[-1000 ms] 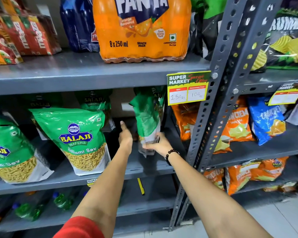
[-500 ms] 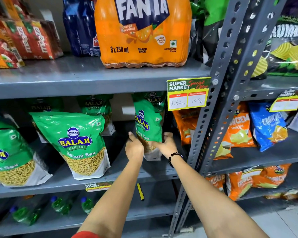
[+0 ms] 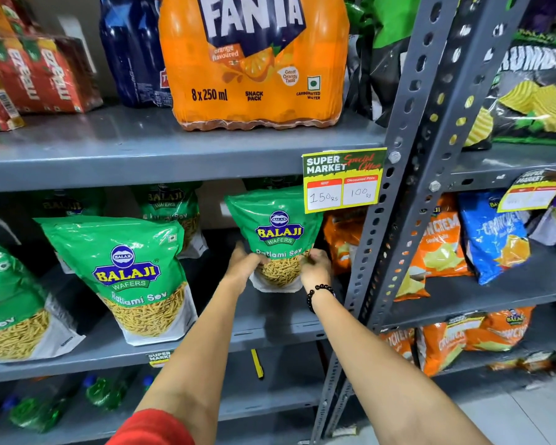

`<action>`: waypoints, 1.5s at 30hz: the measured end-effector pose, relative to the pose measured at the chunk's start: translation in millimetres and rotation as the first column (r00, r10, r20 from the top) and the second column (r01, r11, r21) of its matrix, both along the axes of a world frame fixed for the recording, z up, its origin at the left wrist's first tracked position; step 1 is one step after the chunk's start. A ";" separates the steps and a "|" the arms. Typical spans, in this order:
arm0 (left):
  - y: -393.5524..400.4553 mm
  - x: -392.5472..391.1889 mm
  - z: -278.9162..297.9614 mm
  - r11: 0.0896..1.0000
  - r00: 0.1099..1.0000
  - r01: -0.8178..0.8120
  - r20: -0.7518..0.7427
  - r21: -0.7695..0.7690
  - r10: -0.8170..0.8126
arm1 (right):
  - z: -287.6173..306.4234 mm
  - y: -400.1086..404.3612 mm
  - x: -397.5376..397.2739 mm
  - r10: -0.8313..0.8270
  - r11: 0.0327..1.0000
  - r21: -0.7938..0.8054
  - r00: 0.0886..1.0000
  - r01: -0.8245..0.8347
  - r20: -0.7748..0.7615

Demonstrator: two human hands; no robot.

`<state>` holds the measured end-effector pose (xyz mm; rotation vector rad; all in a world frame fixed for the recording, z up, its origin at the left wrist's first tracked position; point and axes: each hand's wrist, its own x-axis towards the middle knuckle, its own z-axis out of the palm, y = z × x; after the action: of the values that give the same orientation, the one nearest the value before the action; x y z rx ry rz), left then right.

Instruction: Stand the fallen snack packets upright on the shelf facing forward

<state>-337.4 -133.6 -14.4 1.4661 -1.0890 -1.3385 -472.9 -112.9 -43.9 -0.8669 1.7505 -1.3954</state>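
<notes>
The grey shelf (image 3: 116, 348) carries green packets set upright, label forward. At its right end one snack packet (image 3: 278, 232) is held upright near the price tag (image 3: 342, 181), its front turned outward. The left hand (image 3: 243, 264) and right hand (image 3: 315, 268) are closed on its lower corners. The base should be seated flat and squared before either grip is released, lest it topple.

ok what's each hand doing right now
left hand: closed on the green plastic Balaji sev packet
right hand: closed on the same packet
</notes>
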 end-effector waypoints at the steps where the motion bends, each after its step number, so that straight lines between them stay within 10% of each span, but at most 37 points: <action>1: -0.3 -1.8 -1.0 1.000 1.000 0.019 -0.015 -0.019 -0.020 | 0.5 0.9 -0.5 0.052 0.999 -0.007 0.999 -0.052 0.016; 45: 111.1 6.4 16.1 0.988 0.953 -0.024 0.296 -0.155 0.070 | 26.1 113.2 10.1 0.167 0.985 0.096 0.930 -0.143 -0.327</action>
<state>-331.0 -22.5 1.7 1.6057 -1.3089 -0.9963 -462.8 0.3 -17.8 -1.2323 1.9184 -1.1245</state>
